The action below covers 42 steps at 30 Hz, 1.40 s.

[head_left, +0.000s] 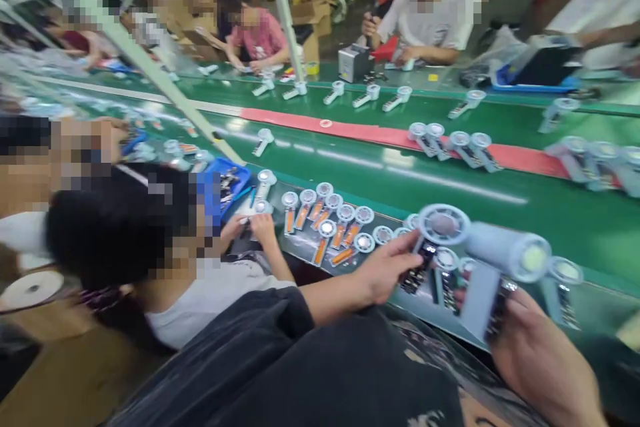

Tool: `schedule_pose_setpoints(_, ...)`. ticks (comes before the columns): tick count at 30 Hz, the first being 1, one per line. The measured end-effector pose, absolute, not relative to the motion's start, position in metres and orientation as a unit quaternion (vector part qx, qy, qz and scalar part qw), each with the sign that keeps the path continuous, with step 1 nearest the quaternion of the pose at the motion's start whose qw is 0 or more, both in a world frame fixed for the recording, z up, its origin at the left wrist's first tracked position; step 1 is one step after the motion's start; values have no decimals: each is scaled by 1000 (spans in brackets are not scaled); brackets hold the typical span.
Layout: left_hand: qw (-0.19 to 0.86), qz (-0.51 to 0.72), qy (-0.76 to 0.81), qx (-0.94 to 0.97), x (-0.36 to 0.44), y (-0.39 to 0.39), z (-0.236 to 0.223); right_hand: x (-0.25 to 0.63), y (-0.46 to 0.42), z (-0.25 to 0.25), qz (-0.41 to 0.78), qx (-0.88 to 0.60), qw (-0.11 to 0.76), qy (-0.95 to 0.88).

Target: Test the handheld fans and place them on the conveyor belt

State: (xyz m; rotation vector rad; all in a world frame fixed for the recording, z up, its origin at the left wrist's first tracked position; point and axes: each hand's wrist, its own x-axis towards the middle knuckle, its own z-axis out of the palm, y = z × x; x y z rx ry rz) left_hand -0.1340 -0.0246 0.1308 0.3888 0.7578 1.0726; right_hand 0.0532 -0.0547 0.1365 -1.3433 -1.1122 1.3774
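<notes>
My left hand [383, 273] pinches a light-blue handheld fan [444, 224] by its handle, where a dark circuit board shows. Its round grille faces up toward me. In my right hand [545, 350] is another handheld fan [505, 250], tilted, with its cylindrical head pointing sideways and a dark board exposed along the handle. The two fans are close together over the bench edge; whether they touch I cannot tell. Partly hidden behind my hands, more fans with bare boards lie on the bench, one of them a fan [567, 273] to the right.
A green conveyor belt [320, 163] with a red strip [370, 133] carries several fans. Left of my hands lie several fans with orange cells [320, 250]. A co-worker [215, 293] sits close at my left, near a blue tray [233, 183]. A slanted pole [135, 60] crosses the left side.
</notes>
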Motion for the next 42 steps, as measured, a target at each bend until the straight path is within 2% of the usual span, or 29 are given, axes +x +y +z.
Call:
schedule_pose_setpoints(4, 734, 538, 369, 188, -146, -28, 139, 19, -44, 166, 651, -499, 488, -299)
schedule_pose_setpoints(10, 713, 546, 401, 181, -154, -34, 137, 0, -38, 167, 663, -444, 525, -296)
schedule_pose_setpoints(20, 688, 559, 408, 219, -146, -40, 135, -1, -47, 170, 664, -434, 525, -309)
schedule_pose_setpoints(29, 698, 536, 420, 222, -147, -43, 140, 7, -54, 160, 661, -454, 551, -232)
schedule_pose_setpoints(42, 730, 498, 387, 264, -148, -40, 140, 5, -61, 164, 643, -449, 574, -236)
